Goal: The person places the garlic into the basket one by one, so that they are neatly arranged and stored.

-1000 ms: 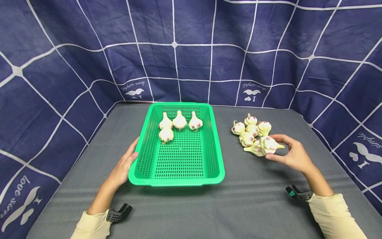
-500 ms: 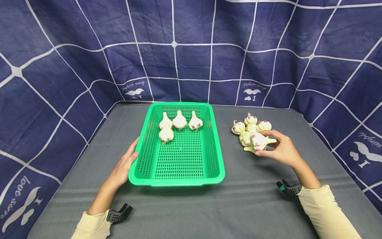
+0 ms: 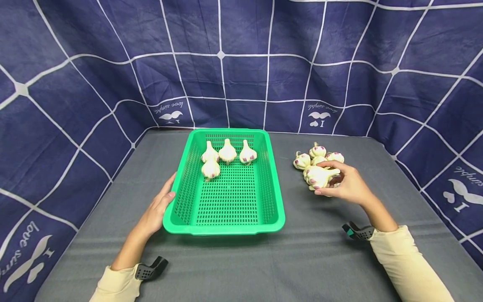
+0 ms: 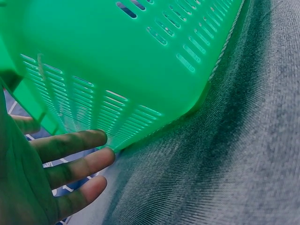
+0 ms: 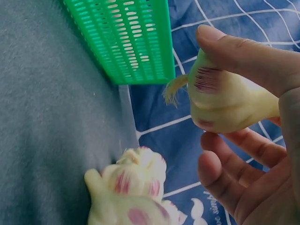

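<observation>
My right hand (image 3: 349, 186) holds a garlic bulb (image 3: 318, 176) with purple streaks, between the thumb and fingers. In the right wrist view this garlic bulb (image 5: 225, 96) has its root tuft toward the green basket and its stem toward the palm. Behind and below it in the head view is a small pile of garlic bulbs (image 3: 302, 160), partly hidden by the held one. My left hand (image 3: 156, 209) rests against the left side of the green basket (image 3: 226, 230). Its fingers (image 4: 77, 166) are extended along the slotted outer wall in the left wrist view.
Several garlic bulbs, one of them a bulb with its stem up (image 3: 227, 152), sit toward the back of the basket. Grey cloth (image 3: 241, 268) covers the table. A blue curtain (image 3: 245, 75) with white lines hangs behind and at both sides.
My right hand has moved left with the garlic bulb, across the front of the pile and toward the basket. The left hand and basket stay in place.
</observation>
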Motion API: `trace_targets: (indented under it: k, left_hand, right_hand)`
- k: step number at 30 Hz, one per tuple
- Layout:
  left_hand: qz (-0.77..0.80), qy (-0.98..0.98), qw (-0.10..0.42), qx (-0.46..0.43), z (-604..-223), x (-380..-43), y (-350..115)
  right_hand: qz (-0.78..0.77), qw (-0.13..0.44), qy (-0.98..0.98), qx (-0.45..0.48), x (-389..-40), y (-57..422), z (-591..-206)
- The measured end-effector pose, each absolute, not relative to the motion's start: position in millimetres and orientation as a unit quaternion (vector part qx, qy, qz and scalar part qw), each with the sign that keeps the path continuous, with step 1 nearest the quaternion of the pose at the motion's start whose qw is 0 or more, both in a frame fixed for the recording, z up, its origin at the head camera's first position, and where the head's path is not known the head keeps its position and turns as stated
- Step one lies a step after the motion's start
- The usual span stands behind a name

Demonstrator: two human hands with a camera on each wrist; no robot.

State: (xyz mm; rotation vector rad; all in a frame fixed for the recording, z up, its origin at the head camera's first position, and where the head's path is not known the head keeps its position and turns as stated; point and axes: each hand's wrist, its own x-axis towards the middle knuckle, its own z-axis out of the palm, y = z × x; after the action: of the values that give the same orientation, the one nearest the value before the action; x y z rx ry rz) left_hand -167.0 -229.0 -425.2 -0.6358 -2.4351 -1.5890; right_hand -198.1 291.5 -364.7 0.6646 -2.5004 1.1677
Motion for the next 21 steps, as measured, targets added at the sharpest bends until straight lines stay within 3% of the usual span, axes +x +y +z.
trace_targets:
  k: [8, 21]
  left_hand:
    - [-0.529, -0.818, 0.078, -0.212, -424.7, -167.0, -229.1]
    - [-0.533, -0.815, 0.082, -0.211, -423.9, -165.5, -228.2]
  right_hand:
    - [0.413, 0.159, -0.853, 0.277, -191.1, 266.9, -336.1]
    - [0.5, 0.109, -0.801, 0.31, -224.1, 259.8, -349.5]
